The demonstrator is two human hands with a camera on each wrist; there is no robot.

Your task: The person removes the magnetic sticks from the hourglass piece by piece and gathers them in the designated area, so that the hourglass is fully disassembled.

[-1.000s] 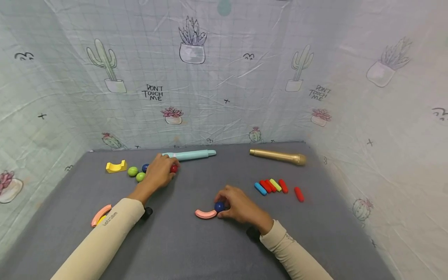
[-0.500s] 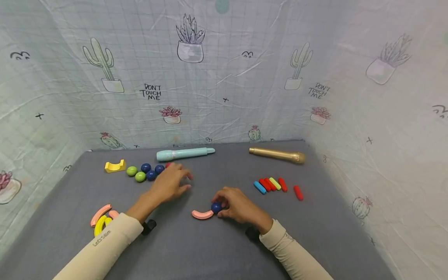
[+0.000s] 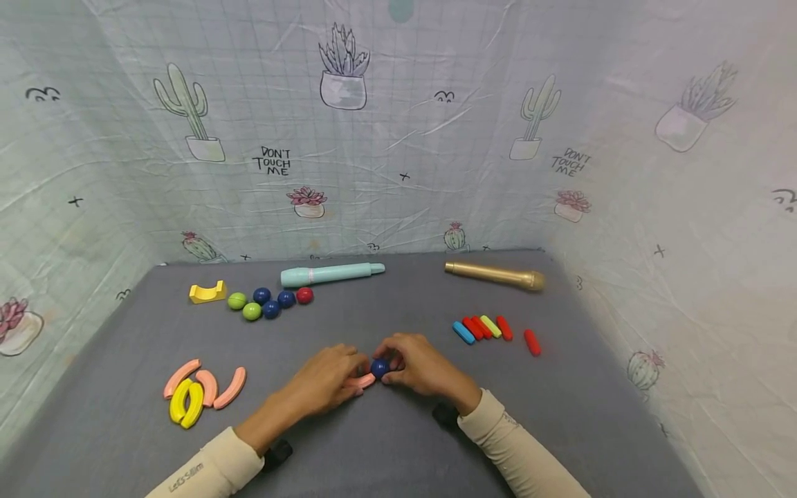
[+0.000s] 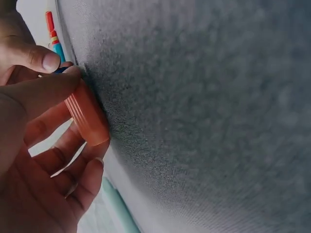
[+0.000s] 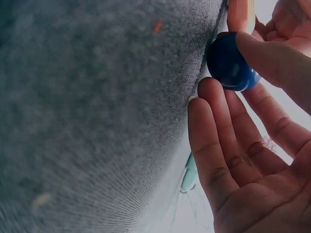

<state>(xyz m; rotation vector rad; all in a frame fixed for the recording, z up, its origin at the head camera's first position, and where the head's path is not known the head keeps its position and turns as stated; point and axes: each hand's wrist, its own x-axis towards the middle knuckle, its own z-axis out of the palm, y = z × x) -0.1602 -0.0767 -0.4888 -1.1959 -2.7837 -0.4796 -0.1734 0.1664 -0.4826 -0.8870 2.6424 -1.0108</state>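
On the grey mat, a pink arc piece lies end-on against a dark blue ball. My left hand pinches the arc between thumb and fingers; in the left wrist view the arc looks orange-pink under my thumb. My right hand pinches the ball, and the right wrist view shows the ball between thumb and fingertips, with the arc's end touching it. The two hands meet at the middle front of the mat.
At the back left lie a row of green, blue and red balls, a yellow block and a teal pen-shaped toy. A gold microphone and several coloured sticks are on the right. Pink and yellow arcs lie front left. Cloth walls surround the mat.
My left hand left the balls at the back, where a red ball now lies, and came forward to grip the pink arc. The right hand stayed on the blue ball.
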